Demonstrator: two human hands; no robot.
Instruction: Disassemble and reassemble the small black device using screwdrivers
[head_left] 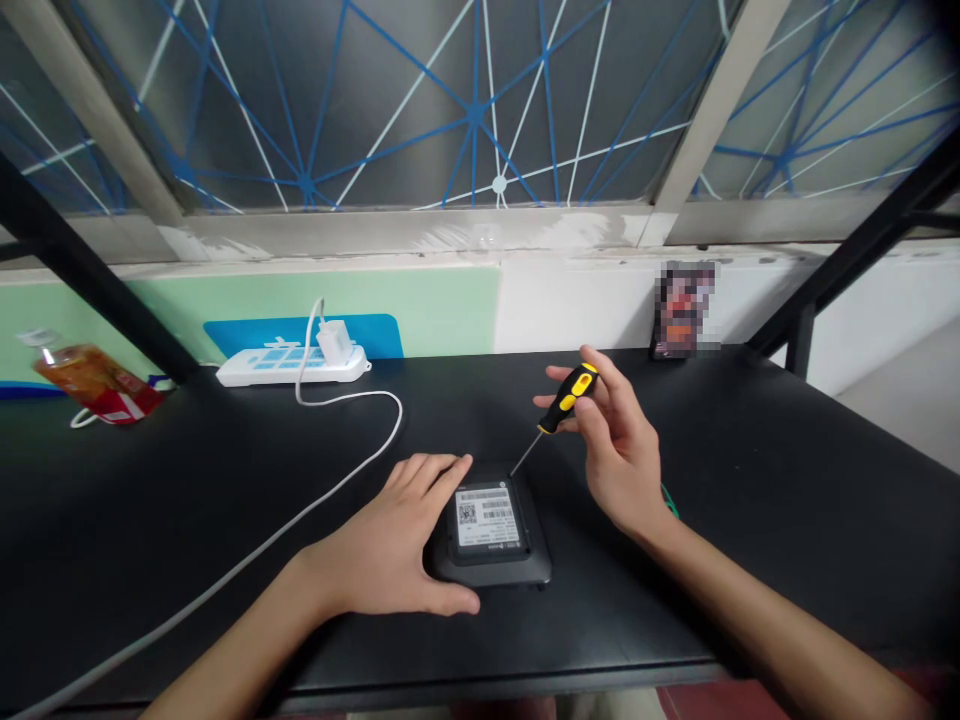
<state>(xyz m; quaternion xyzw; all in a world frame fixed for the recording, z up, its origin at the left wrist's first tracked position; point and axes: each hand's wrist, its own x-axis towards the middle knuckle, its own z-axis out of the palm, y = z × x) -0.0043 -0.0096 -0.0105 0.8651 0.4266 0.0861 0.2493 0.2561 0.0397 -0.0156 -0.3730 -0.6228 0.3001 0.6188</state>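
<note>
Black electronic device with a white printed label facing up lies on the black tabletop, in the middle near the front edge. The left hand lies against the device's left side, its fingers spread rather than curled, the index fingertip by the far edge and the thumb stretched out by the near edge; how firmly it presses cannot be told. The right hand grips a black-and-yellow screwdriver by its handle between thumb and index finger, the other fingers loosely extended. The tilted shaft runs down to the device's far right corner; whether the tip sits in a screw is too small to tell. A green band shows at the right wrist. Behind, a white charger is plugged into a white power strip, and its white cable trails left past the left hand. A bottle of amber liquid leans at far left.
</note>
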